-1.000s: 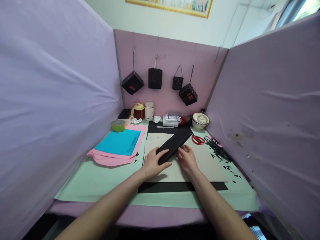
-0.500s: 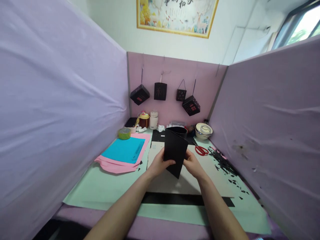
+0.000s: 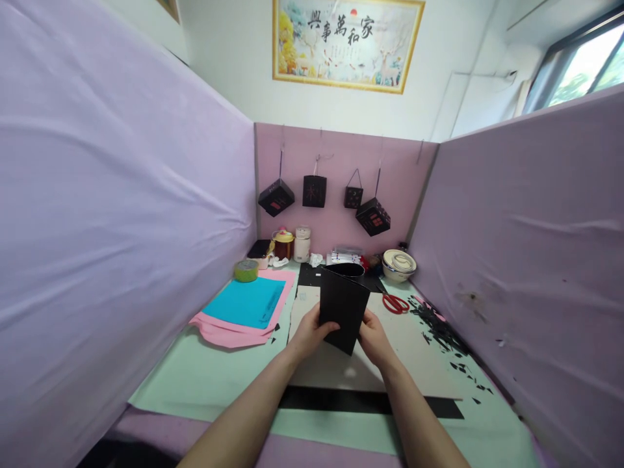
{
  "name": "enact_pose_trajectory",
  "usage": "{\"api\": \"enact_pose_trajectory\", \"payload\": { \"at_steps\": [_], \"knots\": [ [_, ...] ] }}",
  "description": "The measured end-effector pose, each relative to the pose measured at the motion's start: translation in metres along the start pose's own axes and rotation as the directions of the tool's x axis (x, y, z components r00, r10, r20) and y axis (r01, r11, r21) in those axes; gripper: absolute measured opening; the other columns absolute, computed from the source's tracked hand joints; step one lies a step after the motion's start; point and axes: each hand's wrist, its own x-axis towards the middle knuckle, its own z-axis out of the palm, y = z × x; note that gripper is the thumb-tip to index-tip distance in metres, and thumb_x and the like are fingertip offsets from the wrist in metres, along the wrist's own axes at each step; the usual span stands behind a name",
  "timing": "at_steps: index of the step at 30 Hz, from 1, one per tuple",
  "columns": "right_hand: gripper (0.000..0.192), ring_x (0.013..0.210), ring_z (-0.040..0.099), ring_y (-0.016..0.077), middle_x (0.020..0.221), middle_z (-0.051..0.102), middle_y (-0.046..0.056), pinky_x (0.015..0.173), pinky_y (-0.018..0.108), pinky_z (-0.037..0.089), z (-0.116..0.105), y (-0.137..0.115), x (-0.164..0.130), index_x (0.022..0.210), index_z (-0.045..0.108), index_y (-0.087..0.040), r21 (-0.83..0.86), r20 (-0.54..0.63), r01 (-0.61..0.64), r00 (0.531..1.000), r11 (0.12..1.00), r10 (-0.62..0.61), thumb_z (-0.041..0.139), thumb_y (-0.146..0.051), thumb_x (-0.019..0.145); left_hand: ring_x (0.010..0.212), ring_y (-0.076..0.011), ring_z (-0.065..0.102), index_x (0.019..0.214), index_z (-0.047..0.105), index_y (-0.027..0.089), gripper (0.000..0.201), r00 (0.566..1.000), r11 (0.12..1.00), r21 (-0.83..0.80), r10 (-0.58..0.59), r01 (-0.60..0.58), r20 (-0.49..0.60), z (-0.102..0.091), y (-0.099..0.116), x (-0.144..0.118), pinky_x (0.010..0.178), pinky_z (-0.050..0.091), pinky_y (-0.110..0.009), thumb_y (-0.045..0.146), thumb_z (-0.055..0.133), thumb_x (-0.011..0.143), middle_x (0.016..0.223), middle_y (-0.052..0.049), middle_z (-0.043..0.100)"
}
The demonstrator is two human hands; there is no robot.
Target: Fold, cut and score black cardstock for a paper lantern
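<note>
A sheet of black card (image 3: 344,312), bent round so that its top edge forms a loop, is held upright above the table. My left hand (image 3: 312,331) grips its left side, the thumb lying across the front face and the fingers behind. On the right edge, my right hand (image 3: 375,335) is closed round the card, its fingers partly hidden behind it. Beneath both hands lies a pale grey board (image 3: 414,357) with a strip of black card (image 3: 341,400) under its front edge. Red-handled scissors (image 3: 396,303) rest right of the card.
Blue sheets (image 3: 244,302) and pink sheets (image 3: 229,338) lie left with a roll of green tape (image 3: 246,270). Black paper scraps (image 3: 443,328) cover the right side. Bowls (image 3: 398,265) and a cream container (image 3: 302,247) stand behind. Black paper boxes (image 3: 314,191) hang on the back panel.
The camera view has tilted up slightly, so the scene sits lower in the picture. Both hands keep hold of the black card, which has turned only a little.
</note>
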Motion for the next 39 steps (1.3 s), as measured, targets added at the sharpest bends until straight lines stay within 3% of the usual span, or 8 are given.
{"api": "enact_pose_trajectory", "payload": {
  "at_steps": [6, 12, 16, 19, 22, 30, 35, 39],
  "knots": [
    [0.027, 0.076, 0.063, 0.0196, 0.087, 0.072, 0.002, 0.07, 0.032, 0.051, 0.0, 0.012, 0.001, 0.093, 0.07, -0.022, 0.116, -0.065, -0.059, 0.996, 0.992, 0.066, 0.073, -0.037, 0.071, 0.105, -0.0263, 0.058, 0.113, 0.059, 0.018, 0.045, 0.999, 0.998, -0.066, -0.003, 0.001, -0.037, 0.005, -0.003, -0.001, 0.092, 0.046, -0.038, 0.018, 0.07, 0.069, 0.11, -0.006, 0.066],
    [0.029, 0.081, 0.062, 0.0207, 0.089, 0.071, 0.002, 0.074, 0.033, 0.05, 0.001, 0.009, -0.001, 0.096, 0.069, -0.023, 0.102, -0.055, -0.077, 0.995, 0.992, 0.083, 0.067, -0.044, 0.077, 0.095, -0.0237, 0.061, 0.104, 0.064, 0.017, 0.035, 0.992, 0.999, -0.036, -0.033, 0.029, -0.125, 0.008, 0.009, -0.002, 0.086, 0.047, -0.034, 0.018, 0.07, 0.069, 0.1, -0.004, 0.069],
    [0.047, 0.089, 0.063, 0.0234, 0.098, 0.07, 0.007, 0.081, 0.037, 0.049, 0.0, 0.004, -0.003, 0.103, 0.067, -0.022, 0.129, -0.01, -0.057, 0.998, 0.99, 0.059, 0.048, -0.061, 0.084, 0.091, -0.0222, 0.062, 0.099, 0.065, 0.017, 0.031, 0.982, 0.999, -0.027, -0.044, 0.04, -0.181, 0.01, 0.014, -0.003, 0.083, 0.047, -0.032, 0.018, 0.07, 0.069, 0.095, -0.003, 0.07],
    [0.053, 0.094, 0.062, 0.0254, 0.104, 0.069, 0.009, 0.083, 0.039, 0.049, 0.0, 0.0, -0.004, 0.108, 0.065, -0.022, 0.153, 0.036, -0.012, 0.999, 0.988, 0.007, 0.049, -0.065, 0.082, 0.089, -0.0221, 0.062, 0.097, 0.066, 0.018, 0.029, 0.978, 0.998, -0.028, -0.055, 0.051, -0.199, 0.01, 0.015, -0.004, 0.081, 0.048, -0.032, 0.02, 0.071, 0.069, 0.092, -0.002, 0.07],
    [0.05, 0.096, 0.062, 0.026, 0.106, 0.068, 0.009, 0.083, 0.039, 0.049, 0.002, -0.003, -0.004, 0.11, 0.065, -0.022, 0.125, 0.001, 0.03, 1.0, 0.992, -0.031, 0.055, -0.061, 0.081, 0.088, -0.0225, 0.063, 0.096, 0.066, 0.017, 0.028, 0.98, 0.997, -0.043, -0.063, 0.056, -0.188, 0.011, 0.014, -0.004, 0.08, 0.048, -0.032, 0.02, 0.072, 0.069, 0.092, -0.003, 0.07],
    [0.055, 0.092, 0.061, 0.0258, 0.097, 0.07, 0.009, 0.079, 0.037, 0.049, 0.011, -0.004, -0.004, 0.109, 0.066, -0.018, 0.02, -0.177, 0.057, 0.983, 0.998, -0.053, 0.048, -0.063, 0.083, 0.093, -0.0236, 0.063, 0.102, 0.066, 0.017, 0.034, 0.992, 0.991, -0.106, -0.09, 0.08, -0.093, 0.012, 0.012, -0.005, 0.082, 0.049, -0.032, 0.024, 0.073, 0.07, 0.098, -0.004, 0.07],
    [0.049, 0.092, 0.061, 0.0246, 0.099, 0.07, 0.007, 0.081, 0.036, 0.048, 0.013, -0.002, -0.005, 0.107, 0.066, -0.019, 0.038, -0.19, 0.05, 0.981, 0.998, -0.042, 0.048, -0.059, 0.085, 0.087, -0.0254, 0.065, 0.095, 0.068, 0.013, 0.035, 0.98, 0.972, -0.132, -0.197, 0.196, 0.011, 0.012, 0.021, -0.003, 0.077, 0.05, -0.034, 0.029, 0.077, 0.065, 0.094, -0.007, 0.072],
    [0.044, 0.093, 0.061, 0.0247, 0.101, 0.07, 0.007, 0.082, 0.036, 0.048, 0.014, -0.006, -0.006, 0.102, 0.067, -0.02, 0.13, -0.157, 0.018, 0.988, 0.991, 0.003, 0.052, -0.058, 0.084, 0.086, -0.0265, 0.066, 0.092, 0.07, 0.011, 0.036, 0.977, 0.969, -0.124, -0.215, 0.213, -0.004, 0.009, 0.025, -0.002, 0.078, 0.05, -0.035, 0.031, 0.079, 0.063, 0.092, -0.008, 0.072]
  ]
}}
